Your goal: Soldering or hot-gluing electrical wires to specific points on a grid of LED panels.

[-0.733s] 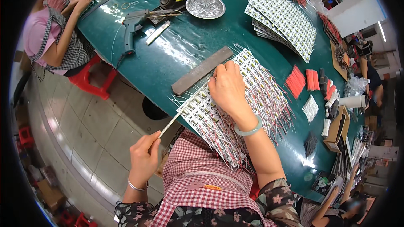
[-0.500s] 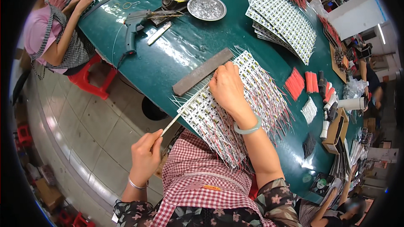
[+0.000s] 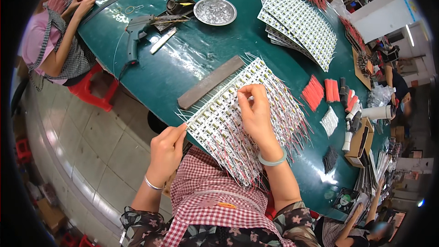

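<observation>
A panel of small circuit boards (image 3: 219,106) lies at the table's near edge, with rows of small greenish parts and many thin red and white wires fanning out toward me. My left hand (image 3: 167,152) is closed in a pinch at the panel's left corner, on the end of a thin white strip that seems to run along the boards; the fingertips hide its end. Over the middle of the panel, my right hand (image 3: 256,115) has thumb and forefinger pinched together. What is between them is too small to make out. A dark flat bar (image 3: 211,82) rests along the panel's far edge.
Beyond the bar are a glue gun (image 3: 133,41), a white-handled blade (image 3: 163,40) and a round metal dish (image 3: 215,11). More board panels (image 3: 299,26) are stacked at far right. Red tube bundles (image 3: 313,93) and a cardboard box (image 3: 359,142) lie right. A co-worker (image 3: 55,41) sits left.
My left hand has moved up and right to the panel's corner, and the strip no longer sticks out past it. My right hand has drawn back from the bar over the boards.
</observation>
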`<action>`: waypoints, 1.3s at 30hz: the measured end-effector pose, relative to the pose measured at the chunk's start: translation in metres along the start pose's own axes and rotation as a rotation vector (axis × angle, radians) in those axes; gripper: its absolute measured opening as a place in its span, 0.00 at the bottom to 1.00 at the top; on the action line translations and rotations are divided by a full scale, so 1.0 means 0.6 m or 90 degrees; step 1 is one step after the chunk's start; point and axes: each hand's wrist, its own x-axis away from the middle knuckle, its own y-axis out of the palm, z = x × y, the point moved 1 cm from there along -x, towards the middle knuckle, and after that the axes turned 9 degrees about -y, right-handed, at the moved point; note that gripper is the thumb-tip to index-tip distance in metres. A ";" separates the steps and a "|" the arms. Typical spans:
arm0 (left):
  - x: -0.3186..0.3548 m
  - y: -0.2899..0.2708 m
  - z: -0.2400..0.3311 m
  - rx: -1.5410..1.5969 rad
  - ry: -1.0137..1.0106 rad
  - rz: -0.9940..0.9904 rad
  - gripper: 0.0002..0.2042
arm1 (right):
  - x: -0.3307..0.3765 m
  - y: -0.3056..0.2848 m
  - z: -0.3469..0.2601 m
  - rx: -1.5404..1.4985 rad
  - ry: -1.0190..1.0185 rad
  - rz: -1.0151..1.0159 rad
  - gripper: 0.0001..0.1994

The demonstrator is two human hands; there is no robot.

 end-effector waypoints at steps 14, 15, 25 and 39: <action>-0.020 0.014 0.033 -0.018 -0.022 -0.002 0.18 | -0.011 -0.060 0.060 -0.093 0.076 0.099 0.03; -0.016 0.007 0.037 -0.034 -0.052 -0.010 0.19 | -0.013 -0.065 0.060 -0.100 0.078 0.099 0.03; -0.001 -0.014 0.029 -0.013 -0.103 -0.016 0.11 | -0.089 -0.080 0.083 0.064 0.008 0.005 0.05; -0.005 -0.019 0.015 0.039 -0.103 -0.008 0.10 | -0.146 -0.015 0.062 0.451 -0.157 -0.189 0.06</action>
